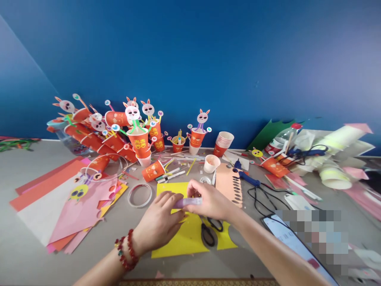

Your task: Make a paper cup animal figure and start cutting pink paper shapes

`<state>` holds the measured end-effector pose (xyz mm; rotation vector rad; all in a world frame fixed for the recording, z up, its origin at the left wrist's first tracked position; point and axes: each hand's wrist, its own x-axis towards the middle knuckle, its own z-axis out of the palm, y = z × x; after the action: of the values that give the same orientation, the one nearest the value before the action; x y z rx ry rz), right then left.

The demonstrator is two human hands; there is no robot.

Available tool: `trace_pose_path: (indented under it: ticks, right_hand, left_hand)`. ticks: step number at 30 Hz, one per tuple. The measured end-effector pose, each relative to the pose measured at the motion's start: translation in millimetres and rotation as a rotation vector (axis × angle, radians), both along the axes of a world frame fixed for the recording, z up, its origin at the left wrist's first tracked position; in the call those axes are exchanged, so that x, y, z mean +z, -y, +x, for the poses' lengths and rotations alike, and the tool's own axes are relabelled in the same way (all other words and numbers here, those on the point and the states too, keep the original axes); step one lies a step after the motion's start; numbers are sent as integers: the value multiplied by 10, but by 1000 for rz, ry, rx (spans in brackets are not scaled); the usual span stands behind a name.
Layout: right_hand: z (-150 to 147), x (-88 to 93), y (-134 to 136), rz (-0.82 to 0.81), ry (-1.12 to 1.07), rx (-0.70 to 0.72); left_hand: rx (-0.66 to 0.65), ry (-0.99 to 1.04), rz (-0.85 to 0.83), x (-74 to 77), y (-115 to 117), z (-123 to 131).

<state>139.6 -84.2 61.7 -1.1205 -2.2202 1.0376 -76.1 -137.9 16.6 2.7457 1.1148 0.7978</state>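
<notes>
A short purple pen-like tube [193, 201] lies level between my hands, darker at its left end and paler at its right; its exact kind is not clear. My left hand [160, 218] is closed on the left end, with a red bead bracelet at the wrist. Fingers of my right hand [212, 200] are curled round the other end, partly hidden. Both hands are above a yellow paper sheet [169, 246]. Black-handled scissors [208, 235] rest on that sheet, their blades out of sight beneath my right hand.
Red paper cups with rabbit faces [139, 143] crowd the back left. Coloured sheets [74, 222] and a tape roll [139, 195] lie left. Peach card [228, 184], a blue glue gun [249, 178] with black cable, a phone [293, 242] and a bottle [281, 139] occupy the right.
</notes>
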Motion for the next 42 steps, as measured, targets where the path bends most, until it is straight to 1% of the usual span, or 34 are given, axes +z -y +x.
trace_pose_path:
  ticks: [2, 4, 5, 7, 9, 11, 13, 15, 16, 17, 18, 19, 20, 22, 23, 24, 25, 27, 29, 30, 32, 33, 35, 37, 39, 40, 42]
  right_hand:
    - [35, -13, 32, -148, -151, -8]
    - [56, -52, 57, -319, -367, -28]
    - [53, -88, 73, -385, -472, -41]
    - [10, -191, 126, -447, -610, -62]
    - [-79, -314, 211, -447, -628, -80]
    - [-183, -420, 315, -401, -641, -126]
    - [-254, -475, 408, -396, -691, -183]
    - [-236, -460, 440, -407, -773, -256]
    - [-180, -427, 421, -372, -830, -323]
    - [-92, -382, 378, -326, -879, -383]
    - [25, -329, 314, -182, -969, -524]
    - [159, -278, 239, -134, -1009, -572]
    - [297, -234, 161, -102, -1042, -611]
    - [517, -197, 37, -35, -1122, -730]
    - [576, -209, 2, -56, -1095, -736]
    - [594, -240, -14, -87, -1033, -728]
    - [576, -287, -15, -123, -957, -706]
    - [471, -405, 7, -186, -821, -630]
    - [354, -524, 20, -190, -753, -596]
    - [314, -575, 16, -180, -734, -592]
    - [287, -656, -10, -159, -716, -594]
    - [294, -687, -26, -156, -715, -594]
    - [324, -729, -41, -157, -724, -582]
    - [344, -745, -17, -142, -729, -537]
    - [334, -734, 54, -104, -719, -469]
    - [320, -721, 105, -75, -712, -431]
    - [280, -682, 222, 4, -696, -354]
  left_hand:
    - [30, -1, -50, -6, 24, 18]
    - [40, 58, -103, 0, 62, 21]
    - [23, 97, -134, 8, 84, 25]
    - [-32, 179, -224, 31, 129, 48]
    - [-92, 251, -362, 64, 163, 102]
    - [-168, 327, -527, 114, 181, 171]
    - [-278, 408, -679, 178, 195, 227]
    - [-368, 495, -824, 238, 228, 238]
    - [-388, 538, -911, 258, 254, 219]
    - [-390, 572, -1000, 267, 281, 182]
    - [-369, 599, -1079, 265, 304, 130]
    - [-348, 601, -1132, 250, 312, 66]
    - [-320, 572, -1106, 227, 297, -2]
    - [-201, 434, -825, 157, 169, -119]
    - [-136, 320, -678, 114, 54, -153]
    - [-60, 196, -558, 67, -89, -164]
    - [-13, 86, -437, 17, -251, -152]
    - [34, -92, -244, -85, -587, -75]
    - [29, -118, -213, -178, -871, 32]
    - [20, -120, -200, -215, -977, 80]
    - [14, -106, -170, -267, -1106, 143]
    - [18, -92, -152, -280, -1130, 157]
    - [33, -57, -121, -285, -1100, 159]
    - [49, -20, -101, -265, -977, 148]
    - [56, 6, -64, -222, -784, 142]
    - [51, 9, 13, -193, -675, 142]
    - [-6, -48, 225, -128, -466, 147]
